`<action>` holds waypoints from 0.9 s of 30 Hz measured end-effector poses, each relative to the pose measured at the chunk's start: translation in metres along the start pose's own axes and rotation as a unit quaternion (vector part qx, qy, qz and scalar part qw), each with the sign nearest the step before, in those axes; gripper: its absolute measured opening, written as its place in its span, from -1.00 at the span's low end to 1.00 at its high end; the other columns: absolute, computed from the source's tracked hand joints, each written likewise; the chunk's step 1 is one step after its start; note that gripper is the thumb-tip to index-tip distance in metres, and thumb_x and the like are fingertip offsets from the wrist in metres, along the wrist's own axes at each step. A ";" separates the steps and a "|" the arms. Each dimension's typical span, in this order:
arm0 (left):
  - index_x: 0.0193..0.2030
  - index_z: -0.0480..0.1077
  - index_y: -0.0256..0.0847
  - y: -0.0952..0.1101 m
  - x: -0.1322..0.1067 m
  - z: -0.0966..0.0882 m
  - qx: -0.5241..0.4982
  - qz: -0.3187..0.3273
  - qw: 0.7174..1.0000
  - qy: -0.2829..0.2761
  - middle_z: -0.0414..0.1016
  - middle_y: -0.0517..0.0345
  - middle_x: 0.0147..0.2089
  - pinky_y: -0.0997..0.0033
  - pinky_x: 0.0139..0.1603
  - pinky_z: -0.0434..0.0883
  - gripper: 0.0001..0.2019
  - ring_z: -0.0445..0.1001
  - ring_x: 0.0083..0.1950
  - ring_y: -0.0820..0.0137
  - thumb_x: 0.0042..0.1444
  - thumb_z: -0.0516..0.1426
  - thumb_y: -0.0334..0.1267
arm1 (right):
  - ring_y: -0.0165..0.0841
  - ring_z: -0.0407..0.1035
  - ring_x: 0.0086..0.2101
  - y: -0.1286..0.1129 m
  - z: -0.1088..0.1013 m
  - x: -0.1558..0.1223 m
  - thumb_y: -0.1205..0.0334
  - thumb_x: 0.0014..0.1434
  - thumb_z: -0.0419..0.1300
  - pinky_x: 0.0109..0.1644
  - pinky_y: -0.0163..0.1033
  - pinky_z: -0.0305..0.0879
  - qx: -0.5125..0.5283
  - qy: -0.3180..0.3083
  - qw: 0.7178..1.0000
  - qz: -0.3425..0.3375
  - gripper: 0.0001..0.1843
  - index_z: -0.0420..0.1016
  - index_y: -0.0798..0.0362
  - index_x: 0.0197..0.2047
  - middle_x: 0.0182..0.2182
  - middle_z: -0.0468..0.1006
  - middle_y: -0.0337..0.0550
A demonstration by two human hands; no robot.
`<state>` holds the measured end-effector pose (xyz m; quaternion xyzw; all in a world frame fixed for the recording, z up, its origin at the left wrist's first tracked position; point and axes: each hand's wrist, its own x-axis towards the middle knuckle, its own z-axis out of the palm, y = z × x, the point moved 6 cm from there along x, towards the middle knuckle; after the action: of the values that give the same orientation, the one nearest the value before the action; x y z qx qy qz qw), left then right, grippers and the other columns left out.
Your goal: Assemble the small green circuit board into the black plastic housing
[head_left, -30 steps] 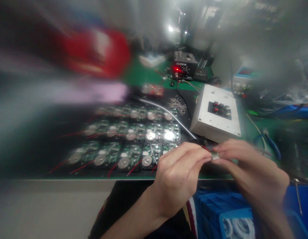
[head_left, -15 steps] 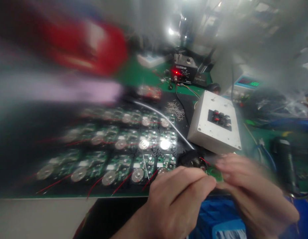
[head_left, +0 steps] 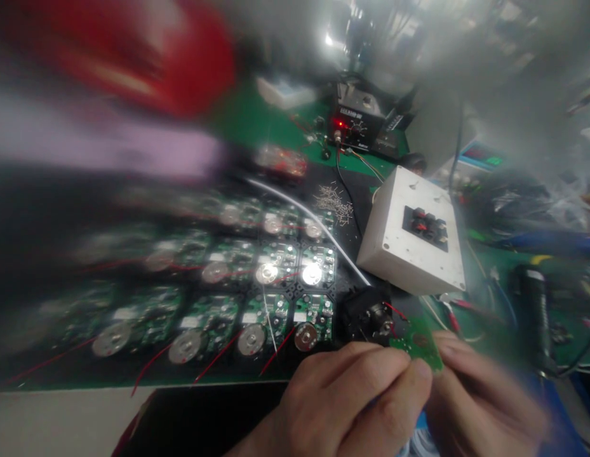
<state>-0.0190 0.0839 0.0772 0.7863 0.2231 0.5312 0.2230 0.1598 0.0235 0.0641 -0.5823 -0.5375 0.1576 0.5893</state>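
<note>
My left hand (head_left: pixel 352 403) and my right hand (head_left: pixel 485 397) meet at the bottom of the view, both pinching a small green circuit board (head_left: pixel 417 343) between fingertips. A black part with red wires (head_left: pixel 371 317) sits just beyond the board, joined to it. Rows of green circuit boards (head_left: pixel 256 298) with shiny round discs and red leads lie on a black mat to the left of my hands. The right hand is smeared by motion.
A white box with black and red terminals (head_left: pixel 413 241) stands right of the boards. A soldering station with a red light (head_left: pixel 356 124) sits at the back. A pile of small metal pins (head_left: pixel 333 202) and a white cable (head_left: pixel 318 231) lie nearby. Blurred red shape upper left.
The view has tilted up, so my hands sit lower in the picture. The small green board now shows more plainly between my fingertips.
</note>
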 end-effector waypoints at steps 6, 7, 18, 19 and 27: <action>0.10 0.58 -0.32 0.002 -0.007 0.006 -0.002 0.002 1.000 -0.027 0.73 0.10 -0.03 0.56 0.05 0.64 -0.75 0.68 0.01 0.43 0.43 0.10 -0.40 | -0.30 0.57 -0.34 0.000 0.001 -0.002 0.23 0.22 0.52 -0.18 -0.26 0.60 0.032 0.031 0.995 0.091 -0.89 0.74 -0.10 -0.17 -0.30 0.66 -0.14; 0.10 0.58 -0.31 0.002 -0.008 0.006 -0.001 0.001 1.000 -0.028 0.73 0.09 -0.03 0.56 0.05 0.65 -0.74 0.68 0.02 0.42 0.44 0.08 -0.39 | -0.30 0.57 -0.35 0.000 0.001 -0.003 0.23 0.22 0.52 -0.19 -0.27 0.60 0.030 0.036 0.994 0.098 -0.89 0.74 -0.09 -0.17 -0.30 0.66 -0.12; 0.08 0.59 -0.31 0.003 -0.012 0.010 0.018 0.043 0.999 -0.017 0.72 0.17 0.03 0.57 0.03 0.64 -0.71 0.68 0.01 0.44 0.47 0.03 -0.37 | -0.28 0.60 -0.22 0.011 0.001 -0.015 0.36 0.29 0.43 -0.14 -0.28 0.59 0.087 0.022 0.991 0.099 -0.89 0.69 -0.02 -0.13 -0.14 0.66 -0.07; 0.07 0.60 -0.31 0.003 -0.012 0.010 0.022 0.048 0.998 -0.019 0.72 0.18 0.03 0.57 0.00 0.64 -0.71 0.68 0.00 0.44 0.47 0.03 -0.37 | -0.29 0.60 -0.20 0.011 0.001 -0.014 0.38 0.30 0.42 -0.13 -0.29 0.59 0.095 0.016 0.991 0.093 -0.88 0.69 -0.02 -0.12 -0.13 0.66 -0.08; 0.01 0.60 -0.28 0.006 -0.009 0.012 0.042 0.067 0.997 -0.018 0.73 0.19 -0.04 0.54 -0.21 0.65 -0.73 0.69 -0.15 0.45 0.43 0.05 -0.39 | -0.34 0.57 -0.18 0.001 0.001 -0.005 0.44 0.29 0.40 -0.13 -0.31 0.55 0.083 0.006 0.996 0.020 -0.83 0.69 0.00 -0.09 -0.14 0.66 -0.15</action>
<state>-0.0098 0.0726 0.0704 0.8176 0.1878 0.5209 0.1578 0.1574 0.0206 0.0606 -0.5429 -0.5069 0.2100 0.6357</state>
